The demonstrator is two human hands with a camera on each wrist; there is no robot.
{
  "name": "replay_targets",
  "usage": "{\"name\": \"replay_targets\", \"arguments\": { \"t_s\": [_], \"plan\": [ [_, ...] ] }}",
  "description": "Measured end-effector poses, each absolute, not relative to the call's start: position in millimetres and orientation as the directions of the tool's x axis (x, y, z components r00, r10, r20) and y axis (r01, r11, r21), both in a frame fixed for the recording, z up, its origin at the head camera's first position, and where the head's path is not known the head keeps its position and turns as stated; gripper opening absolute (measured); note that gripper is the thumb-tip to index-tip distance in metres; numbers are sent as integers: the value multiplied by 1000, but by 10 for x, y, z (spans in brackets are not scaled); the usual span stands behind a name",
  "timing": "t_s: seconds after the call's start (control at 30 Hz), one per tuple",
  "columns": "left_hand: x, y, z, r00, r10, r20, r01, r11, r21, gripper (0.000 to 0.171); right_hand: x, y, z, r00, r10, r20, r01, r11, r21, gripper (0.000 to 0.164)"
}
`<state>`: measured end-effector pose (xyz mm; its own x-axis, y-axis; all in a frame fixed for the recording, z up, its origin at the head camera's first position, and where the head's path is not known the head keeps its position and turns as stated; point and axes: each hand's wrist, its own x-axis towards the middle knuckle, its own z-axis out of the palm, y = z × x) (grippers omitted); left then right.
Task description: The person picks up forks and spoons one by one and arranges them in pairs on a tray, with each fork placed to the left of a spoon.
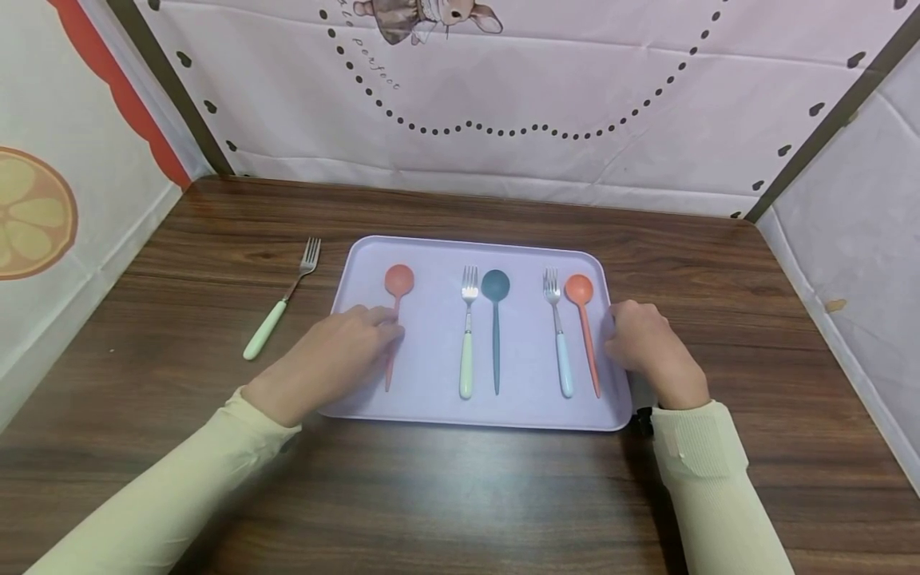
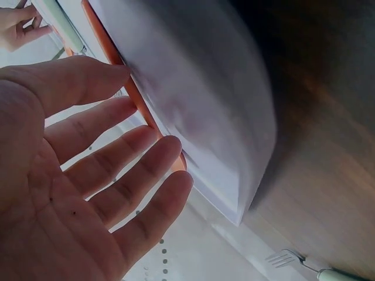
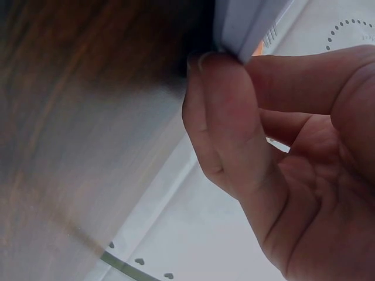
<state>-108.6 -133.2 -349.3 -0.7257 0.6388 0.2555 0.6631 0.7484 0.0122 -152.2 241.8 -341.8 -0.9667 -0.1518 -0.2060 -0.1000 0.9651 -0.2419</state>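
Observation:
My left hand (image 1: 345,347) is over the left part of a lavender tray (image 1: 431,411), its fingertips at the handle of a pink-orange spoon (image 1: 398,279). In the left wrist view its thumb and fingers are spread apart and loosely bent along one side of that handle; whether they touch it I cannot tell. My right hand (image 1: 650,347) pinches the tray's right rim, thumb above and fingers below. A green-handled fork (image 1: 466,363) and a teal spoon (image 1: 495,287) lie mid-tray. Farther right lie a blue-handled fork (image 1: 564,363) and an orange spoon (image 1: 579,289).
Left of the tray, another green-handled fork (image 1: 266,329) lies on the dark wooden table (image 1: 460,495). Printed white cloth (image 1: 539,88) hangs along the back and both sides of the table.

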Motion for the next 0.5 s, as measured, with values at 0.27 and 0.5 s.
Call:
{"name": "replay_targets", "arguments": {
  "t_s": [0.27, 0.5],
  "plan": [
    [-1082, -1324, -3475, -742, 626, 240, 650, 760, 25, 11, -1525, 2418, -3419, -966, -154, -206, -101, 964, -247, 23],
    [-1074, -1308, -3450, -751, 614, 244, 640, 767, 41, 11, -1529, 2416, -3420, -967, -153, -203, -101, 964, -247, 23]
  ]
}}
